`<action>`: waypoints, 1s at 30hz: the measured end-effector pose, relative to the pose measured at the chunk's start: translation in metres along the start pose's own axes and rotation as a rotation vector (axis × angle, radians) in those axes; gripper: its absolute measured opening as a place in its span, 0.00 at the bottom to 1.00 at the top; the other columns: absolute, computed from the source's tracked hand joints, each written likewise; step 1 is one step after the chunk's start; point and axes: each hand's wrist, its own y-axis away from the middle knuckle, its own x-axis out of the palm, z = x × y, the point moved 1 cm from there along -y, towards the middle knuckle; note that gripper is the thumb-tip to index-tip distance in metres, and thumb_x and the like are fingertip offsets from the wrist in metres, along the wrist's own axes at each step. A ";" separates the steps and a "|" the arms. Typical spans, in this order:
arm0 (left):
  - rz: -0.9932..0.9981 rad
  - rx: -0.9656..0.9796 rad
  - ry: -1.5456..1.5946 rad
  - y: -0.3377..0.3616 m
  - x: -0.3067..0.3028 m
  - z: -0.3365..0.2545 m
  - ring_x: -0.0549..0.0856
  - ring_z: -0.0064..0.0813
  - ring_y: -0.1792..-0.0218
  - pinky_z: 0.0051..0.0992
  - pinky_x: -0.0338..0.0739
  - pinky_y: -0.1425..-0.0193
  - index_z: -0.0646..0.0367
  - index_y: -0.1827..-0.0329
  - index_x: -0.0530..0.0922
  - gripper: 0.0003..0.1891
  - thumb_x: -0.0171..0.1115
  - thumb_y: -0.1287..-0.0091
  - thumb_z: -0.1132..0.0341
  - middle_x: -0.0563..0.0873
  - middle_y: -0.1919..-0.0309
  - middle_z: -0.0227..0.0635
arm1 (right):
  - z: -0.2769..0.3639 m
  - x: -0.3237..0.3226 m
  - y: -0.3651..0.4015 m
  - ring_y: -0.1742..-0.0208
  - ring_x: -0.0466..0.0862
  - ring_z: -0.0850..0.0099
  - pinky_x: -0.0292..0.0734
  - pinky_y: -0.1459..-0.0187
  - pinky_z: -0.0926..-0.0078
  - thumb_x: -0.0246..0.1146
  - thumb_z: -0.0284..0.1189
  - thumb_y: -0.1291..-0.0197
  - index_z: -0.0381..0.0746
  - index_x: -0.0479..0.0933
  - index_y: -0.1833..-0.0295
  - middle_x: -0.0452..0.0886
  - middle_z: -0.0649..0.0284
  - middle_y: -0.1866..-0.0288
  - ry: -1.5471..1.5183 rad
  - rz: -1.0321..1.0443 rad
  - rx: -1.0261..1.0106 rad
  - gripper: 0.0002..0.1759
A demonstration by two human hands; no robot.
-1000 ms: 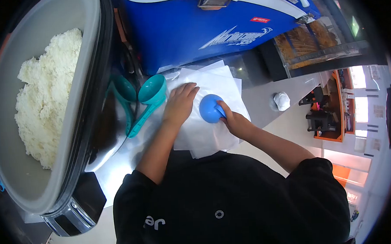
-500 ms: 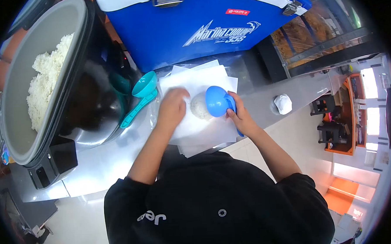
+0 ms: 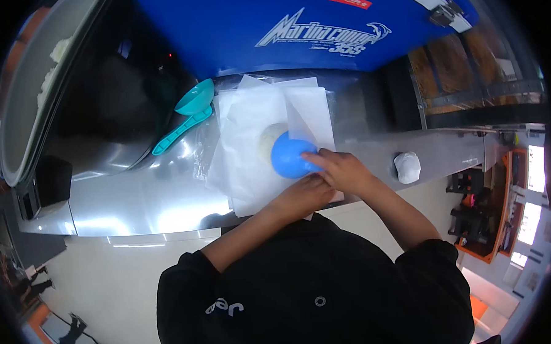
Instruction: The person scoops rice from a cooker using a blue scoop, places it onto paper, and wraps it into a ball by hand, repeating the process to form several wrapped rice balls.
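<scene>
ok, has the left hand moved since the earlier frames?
Yes: judged against the blue cooler, the left hand has shifted right and away from it.

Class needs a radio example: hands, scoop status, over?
Right fingers grip blue scoop; left fingers close beside. Scoop partly hides rice on paper. No obstruction visible.

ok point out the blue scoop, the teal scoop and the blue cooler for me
Blue scoop point(image 3: 291, 156): head view, on its rounded bowl.
Teal scoop point(image 3: 186, 125): head view, on its handle.
Blue cooler point(image 3: 320, 32): head view, on its lettered front.
</scene>
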 end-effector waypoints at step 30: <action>0.165 -0.043 -0.049 0.004 0.043 0.017 0.56 0.38 0.25 0.52 0.55 0.27 0.54 0.27 0.63 0.30 0.54 0.34 0.61 0.60 0.27 0.35 | 0.039 -0.014 -0.115 0.53 0.83 0.56 0.78 0.50 0.65 0.43 0.51 0.30 0.46 0.56 0.26 0.77 0.44 0.50 -0.271 0.744 1.083 0.33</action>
